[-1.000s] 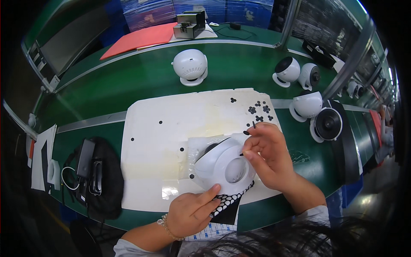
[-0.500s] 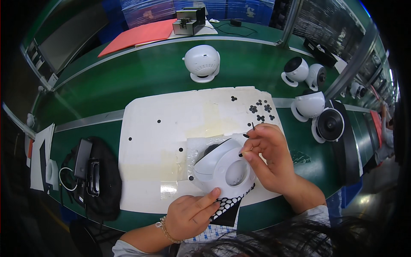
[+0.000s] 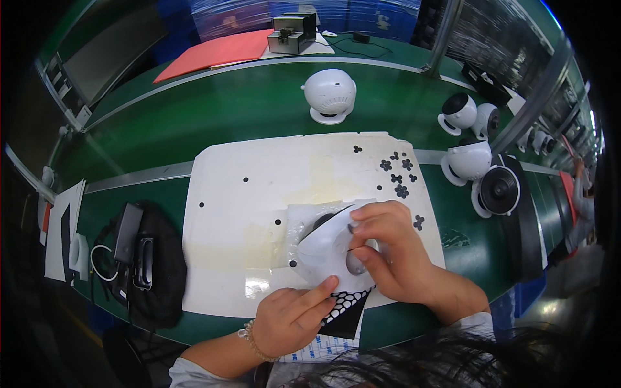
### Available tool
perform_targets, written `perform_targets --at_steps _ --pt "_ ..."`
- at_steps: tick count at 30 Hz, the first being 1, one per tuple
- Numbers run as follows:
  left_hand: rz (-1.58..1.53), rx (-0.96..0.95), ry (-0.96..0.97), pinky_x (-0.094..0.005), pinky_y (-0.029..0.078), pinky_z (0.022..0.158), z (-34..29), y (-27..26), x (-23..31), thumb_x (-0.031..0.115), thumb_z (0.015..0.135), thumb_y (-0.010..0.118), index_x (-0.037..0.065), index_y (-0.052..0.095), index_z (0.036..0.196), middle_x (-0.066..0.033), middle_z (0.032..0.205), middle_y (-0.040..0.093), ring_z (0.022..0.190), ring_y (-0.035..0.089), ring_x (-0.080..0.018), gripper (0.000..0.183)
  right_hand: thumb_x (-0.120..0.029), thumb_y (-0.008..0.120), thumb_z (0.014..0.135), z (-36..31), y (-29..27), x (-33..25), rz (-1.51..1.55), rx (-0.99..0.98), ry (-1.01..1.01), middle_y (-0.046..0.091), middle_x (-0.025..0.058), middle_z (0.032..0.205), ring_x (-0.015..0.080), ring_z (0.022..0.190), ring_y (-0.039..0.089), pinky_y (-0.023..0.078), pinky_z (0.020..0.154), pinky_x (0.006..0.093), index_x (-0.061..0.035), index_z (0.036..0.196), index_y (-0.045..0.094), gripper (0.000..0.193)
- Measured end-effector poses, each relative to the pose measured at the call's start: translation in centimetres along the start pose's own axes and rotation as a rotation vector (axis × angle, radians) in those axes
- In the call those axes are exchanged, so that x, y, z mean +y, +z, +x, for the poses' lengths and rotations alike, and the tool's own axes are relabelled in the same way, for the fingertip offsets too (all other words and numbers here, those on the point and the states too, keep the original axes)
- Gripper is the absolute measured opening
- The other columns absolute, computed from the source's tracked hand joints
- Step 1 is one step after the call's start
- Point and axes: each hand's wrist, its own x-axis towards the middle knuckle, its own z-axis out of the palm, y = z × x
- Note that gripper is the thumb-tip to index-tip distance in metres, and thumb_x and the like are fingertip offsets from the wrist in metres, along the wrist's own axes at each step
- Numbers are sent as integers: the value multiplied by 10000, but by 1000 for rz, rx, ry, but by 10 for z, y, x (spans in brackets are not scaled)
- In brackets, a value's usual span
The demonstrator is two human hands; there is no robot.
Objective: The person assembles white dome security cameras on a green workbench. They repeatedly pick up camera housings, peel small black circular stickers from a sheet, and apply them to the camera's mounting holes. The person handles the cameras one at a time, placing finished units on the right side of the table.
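A white dome-shaped camera body (image 3: 326, 249) lies on a white mat (image 3: 259, 194) on the green bench. My right hand (image 3: 388, 252) lies over its right side, with fingertips pinched at a small dark piece on the dome's face. My left hand (image 3: 291, 317) rests below it, fingers pressing the dome's lower edge and a black sheet of white-ringed dots (image 3: 343, 307). Clear plastic wrap (image 3: 304, 216) sits under the dome.
Small black clover-shaped stickers (image 3: 398, 174) dot the mat's upper right. Several finished white dome cameras (image 3: 469, 158) stand at right, another (image 3: 330, 94) at the back. A black pouch with tools (image 3: 139, 252) lies left. A red folder (image 3: 213, 52) and grey box (image 3: 291, 35) sit far back.
My right hand has moved down from the dome's upper right edge onto its face. The view shifted slightly; the left hand stays in place.
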Motion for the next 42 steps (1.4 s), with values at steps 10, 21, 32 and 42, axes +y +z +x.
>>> perform_targets --at_steps 10,21,32,42 --pt "-18 11 -12 -250 450 539 -4 1 -1 33 672 622 40 586 817 -74 1128 571 608 552 -138 150 19 581 716 1 13 1 27 -33 32 554 57 901 250 964 501 329 857 395 -60 983 533 282" --pt "-2 12 3 -256 437 507 -2 1 -3 36 665 622 51 578 766 -77 1151 560 559 531 -140 112 -121 653 711 -27 -5 -11 -245 -69 33 469 78 1189 332 1219 326 189 980 434 -138 849 604 148" --pt "1 44 14 -261 434 487 -3 6 -5 24 628 611 49 574 735 -93 1126 574 524 527 -135 116 -106 609 759 -43 0 -6 -6 -205 215 355 129 1292 385 1272 177 158 999 461 -112 789 574 46" --pt "-12 26 5 -257 437 496 -2 5 -5 12 598 609 38 580 744 -114 1113 578 529 535 -138 150 -136 597 780 -45 -3 -4 33 -229 225 349 133 1307 376 1280 165 144 1004 461 -112 800 575 37"
